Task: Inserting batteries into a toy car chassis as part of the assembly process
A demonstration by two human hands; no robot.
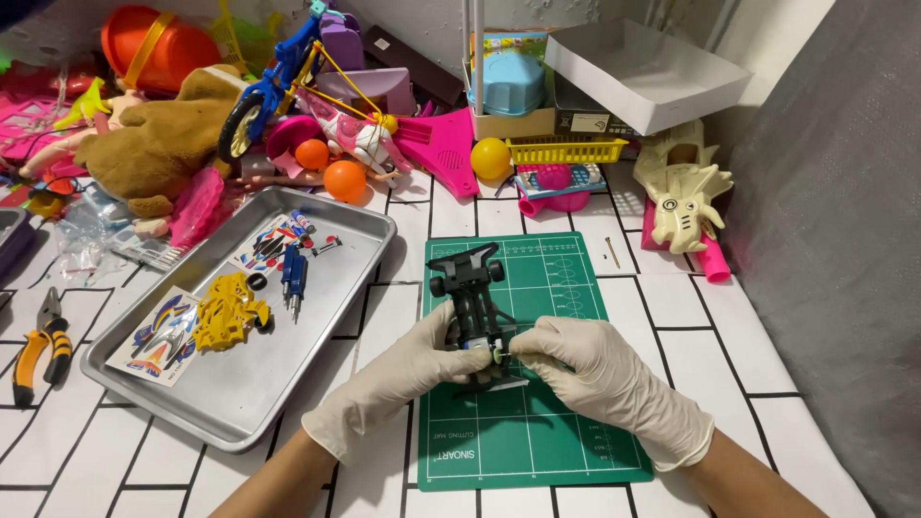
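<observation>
Pinching at centre frame: left hand [408, 369] in a thin white glove closes on the flank of the black plastic toy car chassis [472, 309]; right hand [585, 363] closes fingertips on a small green gear [500, 355] at its near end. Chassis lies on the green cutting mat [566, 422], long axis running up-frame, between both hands. Left of frame, a dull metal tray [240, 403] holds yellow plastic parts [228, 312] on the white tiled bench [672, 297].
</observation>
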